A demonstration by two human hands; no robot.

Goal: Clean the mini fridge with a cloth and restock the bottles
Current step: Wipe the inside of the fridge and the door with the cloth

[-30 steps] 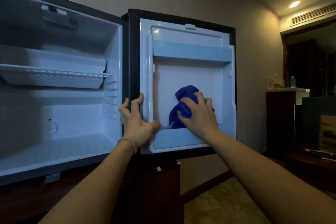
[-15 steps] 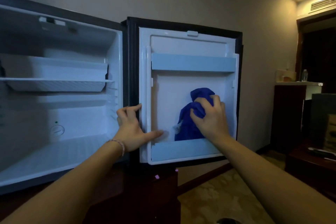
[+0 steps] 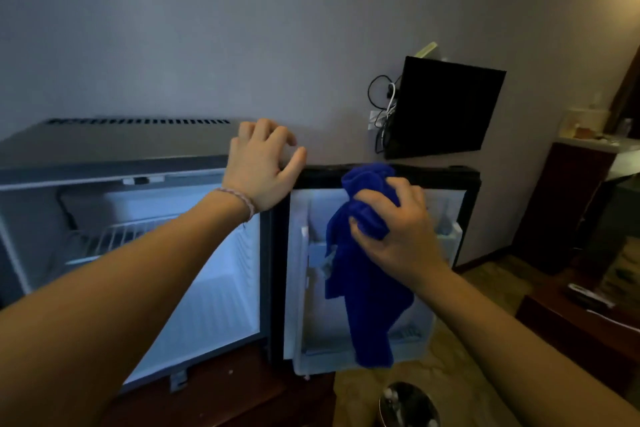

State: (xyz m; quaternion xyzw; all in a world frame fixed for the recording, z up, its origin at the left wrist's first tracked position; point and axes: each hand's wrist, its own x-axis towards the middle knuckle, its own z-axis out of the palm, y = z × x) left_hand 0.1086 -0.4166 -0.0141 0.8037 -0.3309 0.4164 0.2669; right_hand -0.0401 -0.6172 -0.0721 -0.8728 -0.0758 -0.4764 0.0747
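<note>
A dark television (image 3: 446,107) hangs tilted on the wall (image 3: 242,28), tangled cables (image 3: 382,107) just beside its left edge.

Fridge (image 3: 114,146) left, door (image 3: 446,180) swung open to right. Left hand (image 3: 261,166) on fridge top corner. Cloth (image 3: 367,288), held by right hand (image 3: 394,229), hangs before door's inner side. Rack (image 3: 114,236) inside fridge. Screen (image 3: 443,107) behind door.

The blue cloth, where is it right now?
In the head view, the blue cloth is bunched in the right hand at the top edge of the open fridge door, its tail hanging down over the door's inner side.
</note>
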